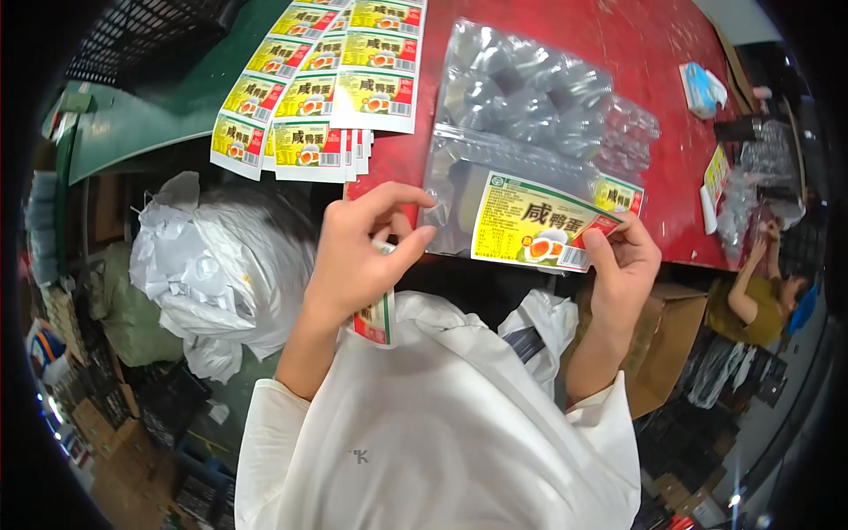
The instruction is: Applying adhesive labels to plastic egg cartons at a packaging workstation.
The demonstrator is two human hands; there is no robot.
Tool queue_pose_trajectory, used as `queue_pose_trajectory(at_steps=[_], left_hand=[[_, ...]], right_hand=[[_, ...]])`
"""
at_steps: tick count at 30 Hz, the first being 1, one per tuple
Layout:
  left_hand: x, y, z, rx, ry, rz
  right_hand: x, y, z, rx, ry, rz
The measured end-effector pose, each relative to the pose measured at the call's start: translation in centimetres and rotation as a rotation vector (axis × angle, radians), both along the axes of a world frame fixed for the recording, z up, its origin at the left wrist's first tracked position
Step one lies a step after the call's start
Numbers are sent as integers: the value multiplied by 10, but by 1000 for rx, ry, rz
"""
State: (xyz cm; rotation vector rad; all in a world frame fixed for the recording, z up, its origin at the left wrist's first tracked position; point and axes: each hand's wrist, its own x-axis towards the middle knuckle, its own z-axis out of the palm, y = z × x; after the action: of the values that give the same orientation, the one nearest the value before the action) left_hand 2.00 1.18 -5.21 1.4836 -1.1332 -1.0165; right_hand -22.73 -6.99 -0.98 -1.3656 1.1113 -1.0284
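My right hand (625,256) pinches the right end of a yellow, green and red printed label (543,223) between thumb and fingers. That label lies over the near side of a clear plastic egg carton (521,97) with rounded cups. At the carton's near left corner is my left hand (367,247), thumb and forefinger apart. Its other fingers curl around another label (374,320), which hangs below the palm and is partly hidden. A further label (621,194) shows on clear cartons (629,137) behind my right hand.
Overlapping label sheets (331,79) lie left on the red table (565,26), beside a green surface (168,106). A tissue pack (702,90) sits far right. Below are a white sack (238,256) and a cardboard box (667,344). Another person (751,305) works at right.
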Motion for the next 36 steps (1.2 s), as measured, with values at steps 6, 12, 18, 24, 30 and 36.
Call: queue_pose_trajectory(at_steps=[6, 12, 18, 24, 30, 36], left_hand=[[-1, -2, -9, 19, -10, -25], [-7, -4, -10, -38, 116, -58], [-9, -6, -6, -13, 126, -58], [-12, -6, -3, -8, -1, -23], [-14, -5, -2, 13, -65, -12], [-14, -5, -3, -5, -97, -6]], right_hand=[[3, -2, -7, -24, 52, 54], [4, 0, -8, -40, 94, 45], [5, 0, -10, -52, 121, 42], [6, 1, -9, -55, 130, 42], [6, 1, -10, -61, 137, 37], [6, 1, -11, -69, 150, 33]])
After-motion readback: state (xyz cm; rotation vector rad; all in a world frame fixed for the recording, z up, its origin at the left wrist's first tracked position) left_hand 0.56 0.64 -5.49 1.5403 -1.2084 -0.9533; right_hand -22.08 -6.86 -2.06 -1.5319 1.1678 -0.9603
